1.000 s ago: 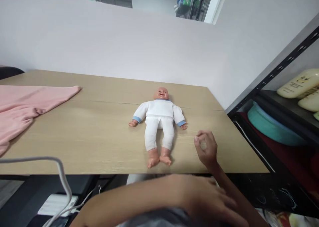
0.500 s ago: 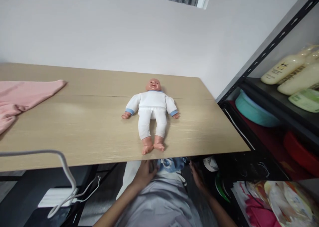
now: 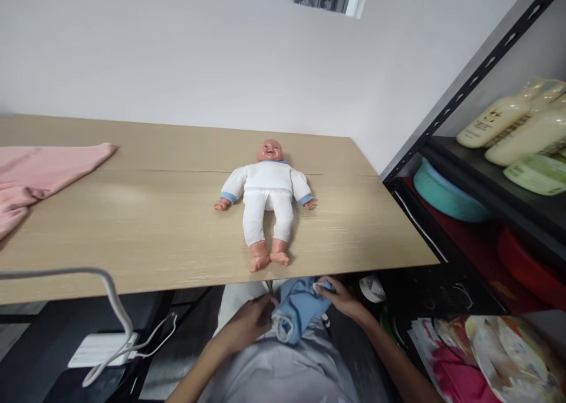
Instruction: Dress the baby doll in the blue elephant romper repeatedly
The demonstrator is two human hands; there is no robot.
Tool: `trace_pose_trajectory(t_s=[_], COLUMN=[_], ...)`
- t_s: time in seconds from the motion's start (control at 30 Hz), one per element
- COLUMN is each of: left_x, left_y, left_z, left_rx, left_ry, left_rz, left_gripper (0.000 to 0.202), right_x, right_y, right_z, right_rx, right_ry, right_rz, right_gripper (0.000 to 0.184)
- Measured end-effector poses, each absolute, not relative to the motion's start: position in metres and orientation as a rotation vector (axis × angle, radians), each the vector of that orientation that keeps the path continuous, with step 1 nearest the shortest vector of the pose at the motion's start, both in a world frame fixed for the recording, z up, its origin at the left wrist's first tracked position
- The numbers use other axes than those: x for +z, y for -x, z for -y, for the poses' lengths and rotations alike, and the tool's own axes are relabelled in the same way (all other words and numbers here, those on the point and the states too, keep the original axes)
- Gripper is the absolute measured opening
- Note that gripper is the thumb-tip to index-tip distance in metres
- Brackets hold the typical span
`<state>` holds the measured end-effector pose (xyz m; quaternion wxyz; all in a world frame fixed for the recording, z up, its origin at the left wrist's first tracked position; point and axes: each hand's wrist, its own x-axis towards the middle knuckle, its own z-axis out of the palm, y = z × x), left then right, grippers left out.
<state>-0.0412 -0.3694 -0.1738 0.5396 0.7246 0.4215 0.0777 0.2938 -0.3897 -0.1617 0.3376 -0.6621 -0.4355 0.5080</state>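
A blue cloth garment (image 3: pixel 297 309) with paler folded edges lies in my lap, below the table's front edge. My left hand (image 3: pixel 255 319) is closed at its left side, the fingers partly hidden. On the right my right hand (image 3: pixel 338 297) pinches the garment's upper corner. Beyond them a baby doll (image 3: pixel 267 182) lies on its back on the wooden table (image 3: pixel 145 232), head toward the wall. It wears a white top and white trousers with blue cuffs and collar, and its bare feet point toward me.
Pink cloth (image 3: pixel 48 170) lies at the table's left. A grey cable (image 3: pixel 112 300) curves across the lower left. On the right, a dark shelf holds bottles (image 3: pixel 490 120), a teal basin (image 3: pixel 448 194) and a red basin (image 3: pixel 526 267). Packages (image 3: pixel 508 356) lie beneath.
My right hand has come inward and taken hold of the blue garment, which now sits higher and more in view. My left hand has shifted down beside it. The doll has stayed in place.
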Motion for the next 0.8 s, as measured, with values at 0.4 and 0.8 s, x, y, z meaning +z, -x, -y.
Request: trace_pose_trajectory(t_s=[0.4, 0.8], left_x=[0.069, 0.132], left_y=[0.043, 0.011], left_z=[0.332, 0.178], left_rx=[0.729, 1.15], left_ry=[-1.981, -2.042], left_rz=[-0.766, -0.491], left_gripper=[0.07, 0.02], right_x=[0.062, 0.141], right_y=[-0.257, -0.229], right_z=[0.355, 0.211], right_rx=[0.409, 0.358], right_ry=[0.815, 0.761], right_rz=[2.017, 1.798], right_gripper=[0.017, 0.024])
